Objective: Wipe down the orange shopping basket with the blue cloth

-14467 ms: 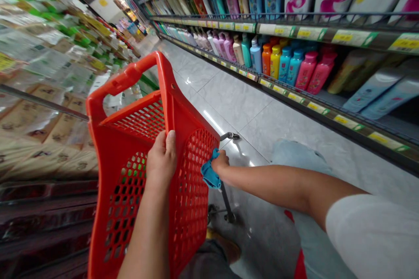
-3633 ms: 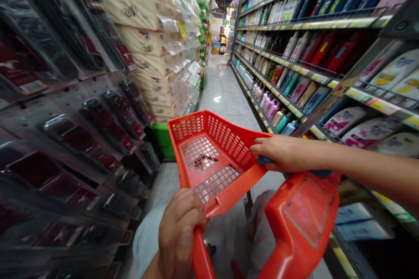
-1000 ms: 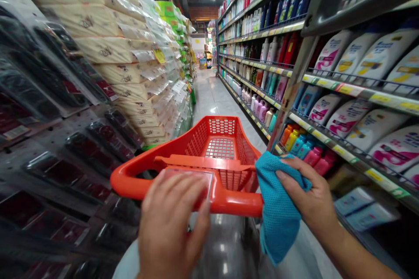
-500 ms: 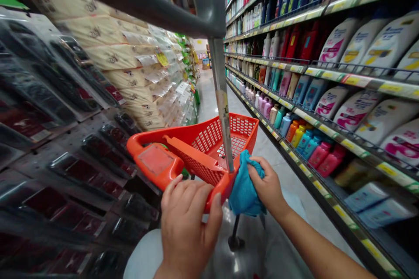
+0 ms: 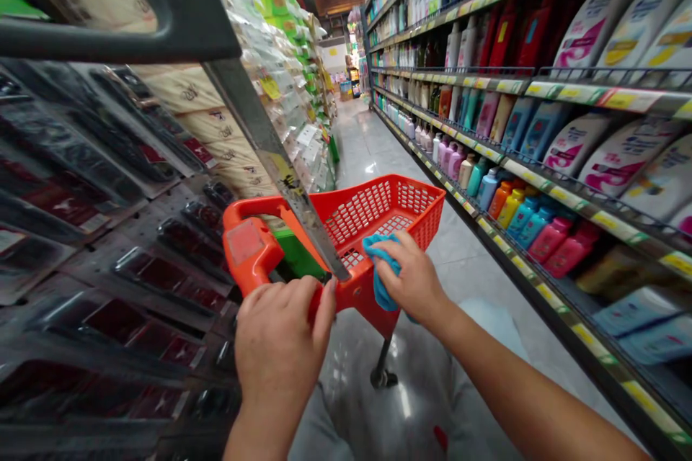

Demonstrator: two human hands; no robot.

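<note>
An orange-red plastic shopping cart [image 5: 378,205] with perforated basket walls stands in front of me in the aisle. My left hand [image 5: 284,324] is wrapped round the near end of its handle. My right hand [image 5: 408,277] grips a crumpled blue cloth [image 5: 383,287] and presses it over the rim and outer side of the basket. A worn metal post [image 5: 286,180] rises at a slant from the cart's near corner to a dark grey frame [image 5: 216,36] overhead. Part of the cloth is hidden under my right fingers.
Shelves of shampoo and lotion bottles [image 5: 551,238] line the right side. On the left hang packaged dark items [image 5: 156,266], and beyond them are stacked cream-coloured packs [image 5: 230,133]. The tiled floor [image 5: 357,140] runs ahead between them. A caster wheel [image 5: 383,378] is below the cart.
My right hand and the cloth have moved along the basket's side, away from the post and farther up the rim. The post leans more to the left in view. My left hand keeps its hold.
</note>
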